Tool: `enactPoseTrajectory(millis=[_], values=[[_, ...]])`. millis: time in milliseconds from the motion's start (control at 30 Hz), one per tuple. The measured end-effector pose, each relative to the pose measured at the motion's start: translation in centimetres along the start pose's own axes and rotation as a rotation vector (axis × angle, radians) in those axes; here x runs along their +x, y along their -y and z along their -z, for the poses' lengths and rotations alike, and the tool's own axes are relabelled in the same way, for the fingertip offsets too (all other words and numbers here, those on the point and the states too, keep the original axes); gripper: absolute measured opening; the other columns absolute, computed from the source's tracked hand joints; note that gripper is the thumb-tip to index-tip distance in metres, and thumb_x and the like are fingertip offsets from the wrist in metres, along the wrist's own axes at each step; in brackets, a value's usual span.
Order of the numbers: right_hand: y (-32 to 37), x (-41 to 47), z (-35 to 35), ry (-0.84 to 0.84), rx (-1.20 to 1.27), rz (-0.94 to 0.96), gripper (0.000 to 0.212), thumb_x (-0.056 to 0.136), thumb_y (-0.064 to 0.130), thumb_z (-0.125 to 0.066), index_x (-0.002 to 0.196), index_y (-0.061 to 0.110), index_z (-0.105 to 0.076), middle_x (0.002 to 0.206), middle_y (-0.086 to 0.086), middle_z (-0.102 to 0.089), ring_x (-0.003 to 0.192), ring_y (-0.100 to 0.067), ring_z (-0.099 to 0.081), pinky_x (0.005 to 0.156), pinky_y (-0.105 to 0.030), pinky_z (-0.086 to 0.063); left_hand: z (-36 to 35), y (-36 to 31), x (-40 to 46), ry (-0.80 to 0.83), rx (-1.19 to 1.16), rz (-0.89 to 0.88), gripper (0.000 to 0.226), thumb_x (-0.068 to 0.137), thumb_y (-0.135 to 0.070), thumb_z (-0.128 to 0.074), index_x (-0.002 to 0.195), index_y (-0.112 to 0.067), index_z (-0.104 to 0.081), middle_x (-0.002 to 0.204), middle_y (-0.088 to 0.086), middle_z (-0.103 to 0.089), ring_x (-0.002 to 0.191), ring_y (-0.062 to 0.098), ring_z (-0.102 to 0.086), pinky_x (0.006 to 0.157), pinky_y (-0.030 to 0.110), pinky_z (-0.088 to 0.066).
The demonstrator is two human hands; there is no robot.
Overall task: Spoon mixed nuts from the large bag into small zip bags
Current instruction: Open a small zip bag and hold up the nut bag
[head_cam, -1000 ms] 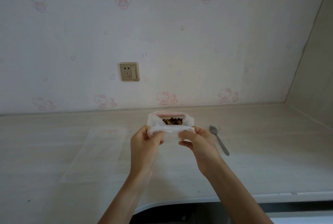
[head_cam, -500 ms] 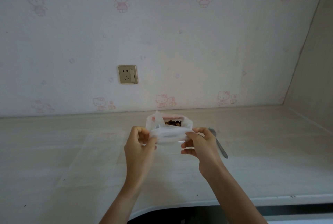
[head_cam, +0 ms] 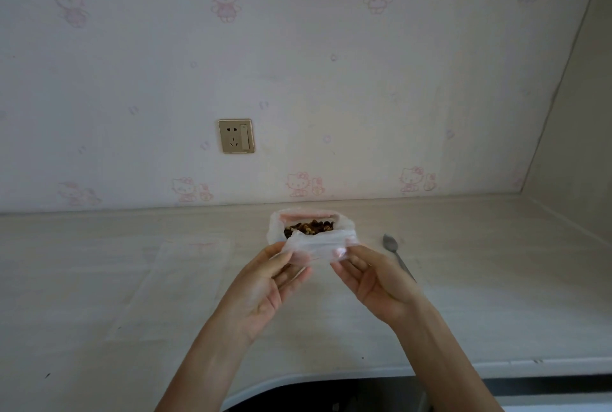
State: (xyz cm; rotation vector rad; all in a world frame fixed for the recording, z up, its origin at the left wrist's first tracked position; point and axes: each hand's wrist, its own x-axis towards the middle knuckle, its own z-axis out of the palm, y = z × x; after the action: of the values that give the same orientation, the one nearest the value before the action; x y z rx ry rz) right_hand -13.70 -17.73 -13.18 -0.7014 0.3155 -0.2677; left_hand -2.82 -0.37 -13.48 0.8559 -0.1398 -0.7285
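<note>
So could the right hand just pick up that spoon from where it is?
Probably yes. The spoon lies bare on the counter just beside the right hand, with nothing between them. But that hand is pinching the bag of nuts and would have to let go first.

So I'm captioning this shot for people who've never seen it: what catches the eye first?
Dead centre, two hands, left hand and right hand, pinch the near edge of a clear bag showing dark mixed nuts. A spoon lies on the pale counter just right, and a gold socket stands out on the cartoon-cat wallpaper above.
</note>
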Motion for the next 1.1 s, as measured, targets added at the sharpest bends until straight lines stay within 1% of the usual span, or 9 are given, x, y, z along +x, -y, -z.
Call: enactPoseTrajectory(millis=[100,200,333,500,600,667,800,967,1100], values=[[-0.2,0.0,0.1,0.058,-0.027,-0.011,0.016,0.095,0.004,-0.063,0.101,0.000,-0.077,0.099,-0.017,-0.074,0.086,-0.023,-0.074,0.081,-0.037,-0.063,0.0,-0.1,0.0,0.065,0.055,0.002,0.013,0.090,-0.006,-0.067,0.095,-0.005,-0.079,0.105,0.020,-0.075,0.098,0.029,-0.076,0.077,0.040,-0.063],[-0.4,0.0,-0.2,0.050,-0.062,-0.043,0.018,0.085,0.007,-0.064,0.096,0.002,-0.078,0.098,-0.015,-0.072,0.082,-0.023,-0.070,0.077,-0.037,-0.060,-0.3,0.0,0.1,0.041,0.139,0.017,0.011,0.090,-0.008,-0.066,0.086,0.000,-0.071,0.089,0.017,-0.070,0.090,0.028,-0.074,0.079,0.044,-0.063],[-0.5,0.4,-0.5,0.026,-0.092,-0.062,0.033,0.082,0.013,-0.057,0.110,0.001,-0.067,0.112,-0.018,-0.069,0.091,-0.026,-0.065,0.077,-0.036,-0.054,-1.0,-0.1,-0.2,-0.001,0.085,0.095,0.008,0.071,-0.010,-0.067,0.076,-0.004,-0.065,0.067,0.009,-0.053,0.064,0.020,-0.060,0.071,0.044,-0.060],[-0.7,0.3,-0.2,0.081,-0.116,-0.008,0.052,0.076,0.018,-0.067,0.125,0.000,-0.064,0.122,-0.019,-0.070,0.103,-0.029,-0.066,0.081,-0.036,-0.056,-1.1,-0.5,-0.8,0.069,-0.010,0.204,0.010,0.073,-0.017,-0.067,0.066,-0.011,-0.065,0.068,0.001,-0.047,0.062,0.015,-0.054,0.074,0.037,-0.051],[-0.7,0.0,-0.2,0.144,-0.302,0.081,0.052,0.078,0.020,-0.074,0.126,-0.001,-0.067,0.125,-0.018,-0.071,0.111,-0.027,-0.068,0.093,-0.039,-0.055,-1.1,-0.2,-0.8,0.062,0.348,-0.013,0.023,0.066,-0.017,-0.077,0.084,-0.006,-0.067,0.083,0.004,-0.068,0.079,0.016,-0.068,0.075,0.035,-0.057],[-1.0,-0.2,-0.3,0.160,-0.446,0.154,0.042,0.081,0.015,-0.077,0.118,-0.003,-0.070,0.121,-0.018,-0.073,0.110,-0.027,-0.070,0.095,-0.039,-0.054,-1.3,0.5,-0.8,-0.070,0.606,-0.202,0.026,0.067,-0.014,-0.085,0.090,-0.007,-0.074,0.094,0.005,-0.079,0.089,0.018,-0.075,0.075,0.029,-0.060],[-2.4,0.1,-0.8,-0.049,-0.547,0.276,0.017,0.087,0.002,-0.071,0.103,0.000,-0.076,0.105,-0.014,-0.078,0.105,-0.033,-0.071,0.089,-0.038,-0.057,-1.6,1.7,-0.7,-0.279,0.755,-0.445,0.013,0.082,-0.010,-0.080,0.082,-0.002,-0.070,0.082,0.004,-0.078,0.077,0.018,-0.077,0.062,0.028,-0.061],[-3.6,0.5,-1.3,-0.289,-0.677,0.382,0.008,0.087,0.008,-0.070,0.089,0.002,-0.074,0.085,-0.010,-0.077,0.083,-0.026,-0.074,0.075,-0.037,-0.062,-1.5,2.2,0.0,-0.382,0.824,-0.544,0.018,0.089,-0.007,-0.068,0.077,0.003,-0.060,0.066,0.007,-0.072,0.064,0.017,-0.075,0.061,0.045,-0.065],[-3.6,0.7,-1.4,-0.393,-0.769,0.470,0.013,0.090,0.013,-0.067,0.084,0.001,-0.066,0.076,-0.015,-0.070,0.063,-0.019,-0.069,0.061,-0.033,-0.059,-1.1,2.1,0.2,-0.425,1.021,-0.707,0.020,0.085,-0.004,-0.072,0.086,-0.013,-0.054,0.082,0.000,-0.067,0.073,0.018,-0.072,0.061,0.041,-0.060]])
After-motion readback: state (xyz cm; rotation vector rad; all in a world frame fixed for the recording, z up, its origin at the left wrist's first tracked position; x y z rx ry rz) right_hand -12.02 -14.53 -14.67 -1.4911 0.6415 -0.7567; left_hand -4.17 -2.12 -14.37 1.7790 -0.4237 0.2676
